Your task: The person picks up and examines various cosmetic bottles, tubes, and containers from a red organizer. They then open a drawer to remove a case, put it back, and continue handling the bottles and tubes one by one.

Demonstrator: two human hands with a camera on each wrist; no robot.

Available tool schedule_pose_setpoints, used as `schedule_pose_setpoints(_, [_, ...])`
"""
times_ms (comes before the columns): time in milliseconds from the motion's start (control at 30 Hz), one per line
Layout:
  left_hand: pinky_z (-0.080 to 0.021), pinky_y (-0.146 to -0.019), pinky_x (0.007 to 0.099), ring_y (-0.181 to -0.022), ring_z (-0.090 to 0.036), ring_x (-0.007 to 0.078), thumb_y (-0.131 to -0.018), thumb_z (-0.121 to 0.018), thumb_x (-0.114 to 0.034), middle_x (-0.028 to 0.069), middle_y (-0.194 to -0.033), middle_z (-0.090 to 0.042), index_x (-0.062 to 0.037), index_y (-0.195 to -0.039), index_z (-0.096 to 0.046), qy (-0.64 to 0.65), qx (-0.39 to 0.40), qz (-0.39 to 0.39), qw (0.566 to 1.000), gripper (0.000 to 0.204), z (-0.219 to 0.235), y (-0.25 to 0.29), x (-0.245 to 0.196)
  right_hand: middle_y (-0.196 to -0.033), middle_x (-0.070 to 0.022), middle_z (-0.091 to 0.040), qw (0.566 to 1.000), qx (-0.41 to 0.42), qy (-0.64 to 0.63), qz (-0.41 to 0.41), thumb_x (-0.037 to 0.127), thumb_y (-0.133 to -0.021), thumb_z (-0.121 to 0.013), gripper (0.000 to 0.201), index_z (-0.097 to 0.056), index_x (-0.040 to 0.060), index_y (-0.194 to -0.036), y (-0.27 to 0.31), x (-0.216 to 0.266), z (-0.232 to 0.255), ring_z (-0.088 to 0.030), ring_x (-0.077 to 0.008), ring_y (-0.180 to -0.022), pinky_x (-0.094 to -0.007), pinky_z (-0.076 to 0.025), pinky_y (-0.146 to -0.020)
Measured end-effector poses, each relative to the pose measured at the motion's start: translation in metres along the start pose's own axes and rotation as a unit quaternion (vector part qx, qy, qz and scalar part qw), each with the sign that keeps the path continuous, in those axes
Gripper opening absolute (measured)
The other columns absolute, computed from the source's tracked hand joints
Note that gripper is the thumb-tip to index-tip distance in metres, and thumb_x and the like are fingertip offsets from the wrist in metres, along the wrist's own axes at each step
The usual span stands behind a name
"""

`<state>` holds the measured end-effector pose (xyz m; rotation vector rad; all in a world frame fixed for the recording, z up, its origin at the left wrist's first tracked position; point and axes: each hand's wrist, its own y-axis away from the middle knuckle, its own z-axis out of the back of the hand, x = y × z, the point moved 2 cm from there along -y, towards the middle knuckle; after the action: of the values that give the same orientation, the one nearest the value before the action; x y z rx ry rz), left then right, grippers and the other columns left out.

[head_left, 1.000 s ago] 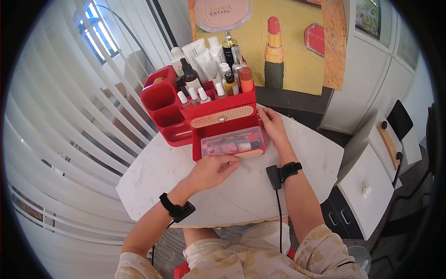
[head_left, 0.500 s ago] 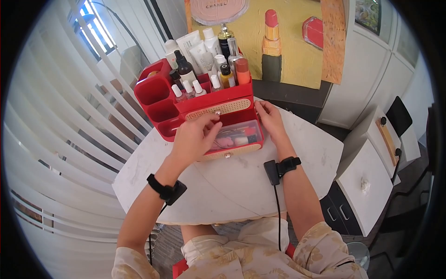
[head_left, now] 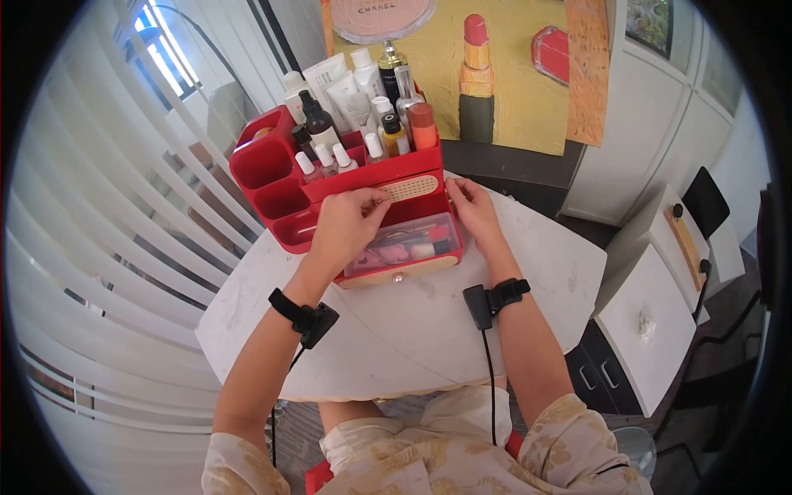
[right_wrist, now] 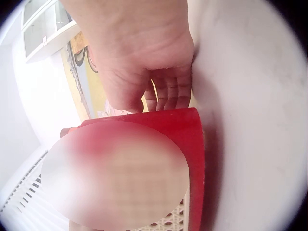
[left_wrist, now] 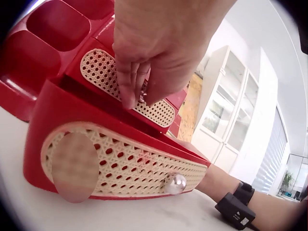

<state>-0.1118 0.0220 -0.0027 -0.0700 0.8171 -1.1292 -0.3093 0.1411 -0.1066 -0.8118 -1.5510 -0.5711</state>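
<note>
A red cosmetics organizer point(head_left: 371, 175) stands on the table. Its lower drawer is pulled out, showing a translucent plastic box point(head_left: 441, 227) with small pink and red items inside. The drawer's woven front point(left_wrist: 130, 166) carries a clear round knob point(left_wrist: 175, 184). My left hand point(head_left: 346, 223) reaches over the lower drawer and pinches the knob point(left_wrist: 143, 94) of the upper drawer between thumb and fingers. That upper drawer point(head_left: 412, 188) looks closed or nearly so. At the organizer's right side, my right hand point(head_left: 478, 213) rests its thumb and bent fingertips against the side wall.
Bottles, tubes and nail polish point(head_left: 342, 157) crowd the organizer's top. Red compartments point(head_left: 264, 169) line its left side. Behind is a painting with a lipstick point(head_left: 476, 78). White slats point(head_left: 148, 272) stand left of the marble-look table point(head_left: 404, 351); a white cabinet point(head_left: 648, 330) stands right.
My left hand has moved up from the lower drawer's front to the upper drawer's knob. The right hand stays at the organizer's side. The head view has shifted slightly.
</note>
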Motion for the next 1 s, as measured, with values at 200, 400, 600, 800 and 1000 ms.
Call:
schedule_pose_setpoints(200, [-0.057,-0.069,0.0303,-0.067,-0.071,0.0195,-0.089,-0.077,-0.020,0.0120,-0.077,-0.075,0.0009,-0.090,-0.074,-0.065,0.000,0.040,0.997,0.021,0.011,0.007,-0.006,-0.093,-0.0023,-0.068,1.000,-0.002,0.009,-0.001,0.035,-0.103,-0.063,0.036,-0.069,0.0016,-0.113,0.000,-0.002,0.002,-0.061,-0.0095,-0.079,-0.0256,-0.051,-0.071])
schedule_pose_setpoints(400, [-0.057,-0.074,0.0349,-0.076,-0.072,0.0257,-0.088,-0.078,-0.033,0.0168,-0.085,-0.074,0.0019,-0.099,-0.073,-0.095,0.086,0.050,0.991,0.037,0.020,0.019,-0.003,-0.095,0.0011,-0.068,1.000,0.003,0.011,-0.013,0.033,-0.104,-0.061,0.031,-0.069,0.0044,-0.113,0.001,-0.001,0.001,-0.059,-0.0070,-0.082,-0.0233,-0.047,-0.075])
schedule_pose_setpoints(600, [-0.053,-0.094,0.0380,-0.107,-0.069,0.0324,-0.090,-0.074,-0.045,0.0230,-0.116,-0.070,0.0044,-0.123,-0.066,-0.052,0.230,-0.004,0.972,0.060,0.009,0.028,-0.001,-0.096,0.0028,-0.068,0.999,0.008,0.036,-0.021,0.031,-0.105,-0.060,0.028,-0.069,0.0059,-0.114,-0.001,-0.002,0.002,-0.058,-0.0059,-0.083,-0.0220,-0.046,-0.077])
schedule_pose_setpoints(800, [-0.053,-0.093,0.0375,-0.105,-0.069,0.0311,-0.084,-0.077,-0.054,0.0219,-0.113,-0.071,0.0064,-0.123,-0.063,-0.046,0.310,0.036,0.949,0.073,0.001,0.016,0.017,-0.092,-0.0022,-0.069,1.000,-0.001,0.008,-0.003,0.035,-0.103,-0.062,0.035,-0.069,0.0018,-0.112,0.000,-0.002,0.001,-0.061,-0.0089,-0.081,-0.0249,-0.049,-0.072])
schedule_pose_setpoints(1000, [-0.053,-0.085,0.0363,-0.098,-0.068,0.0286,-0.072,-0.085,-0.059,0.0189,-0.104,-0.070,0.0045,-0.111,-0.064,-0.064,0.305,0.067,0.948,0.078,0.004,0.009,0.009,-0.096,-0.0038,-0.070,1.000,-0.008,0.023,0.006,0.036,-0.103,-0.062,0.037,-0.070,0.0012,-0.113,0.001,0.000,0.001,-0.063,-0.0107,-0.086,-0.0265,-0.050,-0.078])
